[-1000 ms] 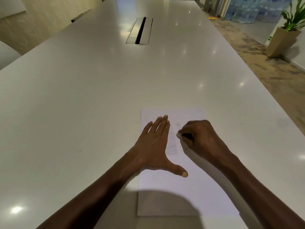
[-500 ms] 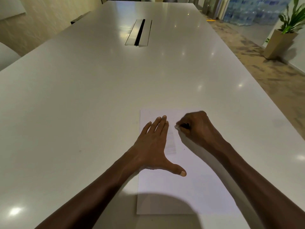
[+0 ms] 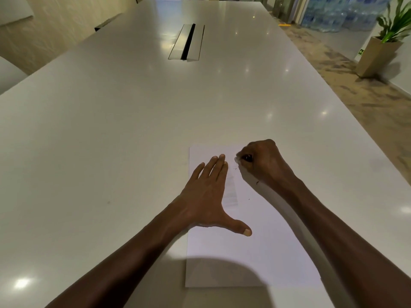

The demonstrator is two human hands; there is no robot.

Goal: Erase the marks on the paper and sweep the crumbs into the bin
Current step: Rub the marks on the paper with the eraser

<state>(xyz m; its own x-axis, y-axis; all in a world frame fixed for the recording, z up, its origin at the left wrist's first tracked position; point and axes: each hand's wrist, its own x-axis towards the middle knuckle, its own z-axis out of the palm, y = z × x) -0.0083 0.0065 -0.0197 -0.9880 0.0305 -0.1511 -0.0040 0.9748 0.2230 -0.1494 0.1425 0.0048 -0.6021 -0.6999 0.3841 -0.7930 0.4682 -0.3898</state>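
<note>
A white sheet of paper [image 3: 255, 252] lies on the long white table [image 3: 111, 141] near its front edge. My left hand [image 3: 206, 196] rests flat on the sheet's left part, fingers straight and thumb spread out. My right hand [image 3: 262, 163] is curled into a fist near the sheet's far right corner and grips a small eraser [image 3: 239, 160], whose pale tip touches the paper. A faint grey smear [image 3: 231, 192] runs down the sheet beside my left fingers. A few dark crumbs [image 3: 256, 182] lie on the paper below my right hand. No bin is in view.
A metal cable hatch [image 3: 186, 42] is set into the table's middle, far ahead. A potted plant [image 3: 382, 43] stands on the patterned floor at the right. Stacked water bottles [image 3: 333, 12] are at the far back right. A chair edge [image 3: 9, 74] shows at the left.
My right hand with the eraser has moved up the sheet, away from me, toward its far right corner. My left hand has stayed flat in place.
</note>
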